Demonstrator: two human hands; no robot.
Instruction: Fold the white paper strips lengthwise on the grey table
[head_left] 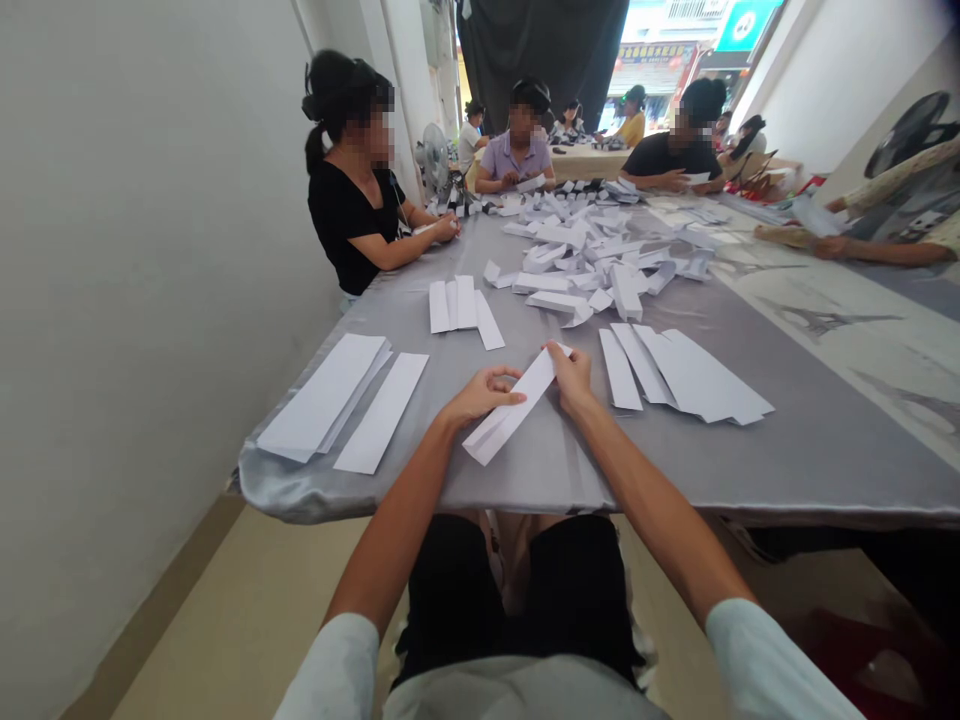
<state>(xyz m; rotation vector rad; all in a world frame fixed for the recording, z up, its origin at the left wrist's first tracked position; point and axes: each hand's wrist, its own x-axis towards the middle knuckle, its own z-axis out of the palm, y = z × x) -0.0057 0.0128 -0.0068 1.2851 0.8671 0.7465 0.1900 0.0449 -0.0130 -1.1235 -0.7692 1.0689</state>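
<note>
Both my hands hold a long folded white paper strip (512, 407) above the grey satin tablecloth (525, 478). My left hand (484, 393) curls over its middle, and my right hand (571, 379) pinches its far end. To the left lie a stack of folded strips (322, 393) and a single strip (382, 412). A fanned group of strips (686, 372) lies to the right of my hands. Straight ahead is a small row of strips (459, 311), and beyond it a loose heap of folded paper pieces (589, 250) spreads across the table.
A co-worker in a black top (349, 215) sits along the left side, with a wall behind. Further co-workers (517, 150) sit at the far end. A forearm (877, 250) reaches in from the right. Several people work at a second table (589, 162), and fans (435, 160) stand nearby.
</note>
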